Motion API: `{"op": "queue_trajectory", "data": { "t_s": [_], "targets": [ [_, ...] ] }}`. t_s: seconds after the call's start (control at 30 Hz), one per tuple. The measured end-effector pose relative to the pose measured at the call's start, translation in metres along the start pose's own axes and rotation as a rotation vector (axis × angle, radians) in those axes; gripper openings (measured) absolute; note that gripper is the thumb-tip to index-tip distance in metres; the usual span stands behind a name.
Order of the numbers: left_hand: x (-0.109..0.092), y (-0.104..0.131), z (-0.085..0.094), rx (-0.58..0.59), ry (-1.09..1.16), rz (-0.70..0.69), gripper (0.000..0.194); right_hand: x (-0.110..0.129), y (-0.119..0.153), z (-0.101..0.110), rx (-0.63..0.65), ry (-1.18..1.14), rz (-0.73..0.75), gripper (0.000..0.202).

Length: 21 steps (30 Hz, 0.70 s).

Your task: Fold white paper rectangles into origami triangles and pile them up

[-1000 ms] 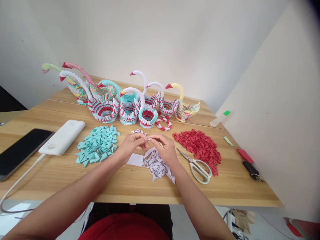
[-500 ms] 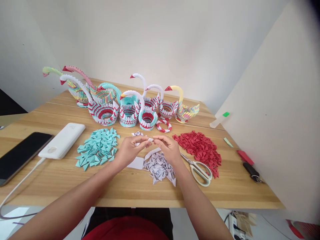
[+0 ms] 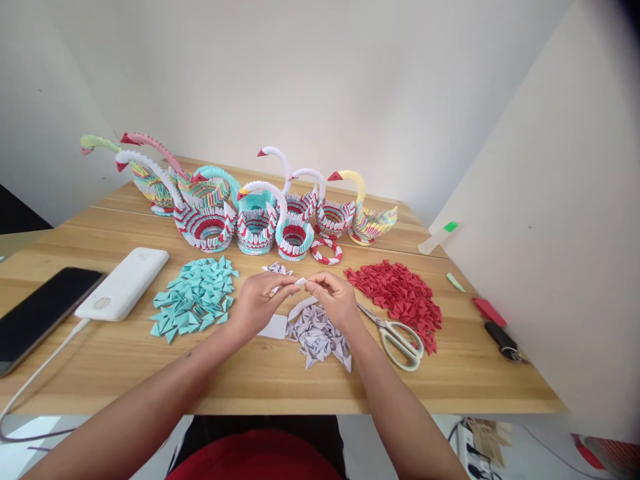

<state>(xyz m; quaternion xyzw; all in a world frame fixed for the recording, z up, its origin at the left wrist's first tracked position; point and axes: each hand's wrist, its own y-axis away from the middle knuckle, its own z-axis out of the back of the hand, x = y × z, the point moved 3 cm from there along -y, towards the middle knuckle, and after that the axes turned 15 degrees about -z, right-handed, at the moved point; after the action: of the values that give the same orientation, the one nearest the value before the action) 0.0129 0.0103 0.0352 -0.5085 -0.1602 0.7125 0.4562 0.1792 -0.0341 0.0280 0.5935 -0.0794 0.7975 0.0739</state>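
Between my fingertips is a small white folded paper piece (image 3: 301, 282), held above the table. My left hand (image 3: 257, 300) pinches it from the left between thumb and fingers. From the other side the thumb and forefinger of my right hand (image 3: 336, 299) close on its right end. Just below my right hand lies a pile of white-lilac folded paper triangles (image 3: 318, 337). A white paper strip (image 3: 303, 307) and a flat white paper piece (image 3: 274, 327) lie near it. A smaller group of white folded pieces (image 3: 278, 269) is partly hidden behind my left hand.
Paper swans (image 3: 206, 230) stand along the back. A red-and-white ring (image 3: 327, 252) lies before them. Turquoise pieces (image 3: 195, 297) are piled left, red pieces (image 3: 400, 293) right. Scissors (image 3: 403, 343) lie beside my right forearm. A power bank (image 3: 125, 283) and phone (image 3: 43, 313) occupy the left.
The paper piece tilts slightly differently between my fingertips, and my right fingers have shifted a little. The whole view has moved slightly. Piles and swans stay in place.
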Motion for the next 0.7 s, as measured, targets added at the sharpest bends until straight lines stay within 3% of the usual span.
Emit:
{"op": "queue_trajectory", "data": {
  "t_s": [0.27, 0.53, 0.7],
  "targets": [
    [0.0, -0.001, 0.001, 0.015, -0.034, -0.055, 0.016, 0.002, 0.001, -0.001, 0.016, 0.042, 0.034, 0.016],
    [-0.002, 0.0, 0.0, 0.024, -0.128, -0.077, 0.015, 0.011, 0.005, 0.0, -0.078, 0.166, 0.206, 0.016],
    [-0.001, 0.002, -0.003, 0.021, -0.131, -0.141, 0.014, 0.012, 0.006, 0.0, -0.065, 0.158, 0.245, 0.009]
  ]
}}
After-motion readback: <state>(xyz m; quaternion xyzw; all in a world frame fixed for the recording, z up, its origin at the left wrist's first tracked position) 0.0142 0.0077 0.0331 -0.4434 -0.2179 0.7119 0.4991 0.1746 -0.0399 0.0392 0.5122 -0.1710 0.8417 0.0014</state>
